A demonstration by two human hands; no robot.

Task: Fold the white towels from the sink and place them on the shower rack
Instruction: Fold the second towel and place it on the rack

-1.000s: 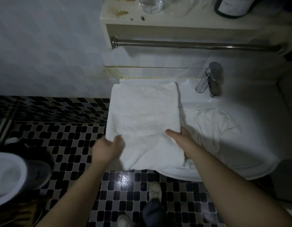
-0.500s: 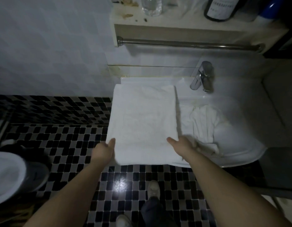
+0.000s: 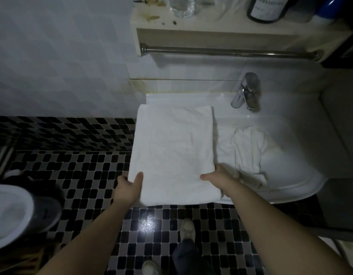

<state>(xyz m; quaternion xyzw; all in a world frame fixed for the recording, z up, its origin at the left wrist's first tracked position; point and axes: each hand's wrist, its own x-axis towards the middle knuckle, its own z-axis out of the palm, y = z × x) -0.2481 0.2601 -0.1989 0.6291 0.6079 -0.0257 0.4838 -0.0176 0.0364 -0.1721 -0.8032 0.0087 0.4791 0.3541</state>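
Observation:
A folded white towel (image 3: 173, 149) lies flat across the left side of the white sink (image 3: 302, 187), its near edge hanging past the rim. My left hand (image 3: 128, 188) grips the towel's near left corner, thumb on top and fingers underneath. My right hand (image 3: 219, 178) grips the near right corner the same way. A second white towel (image 3: 249, 149) lies crumpled in the sink basin to the right.
A chrome tap (image 3: 245, 92) stands at the back of the sink. Above it run a metal rail (image 3: 229, 51) and a shelf (image 3: 211, 22) with a glass and a dark bottle. A toilet (image 3: 11, 215) stands at lower left on the black-and-white tiled floor.
Both hands slid down to the towel's near corners, thumbs now on top. The towel lies flatter and squarer on the sink.

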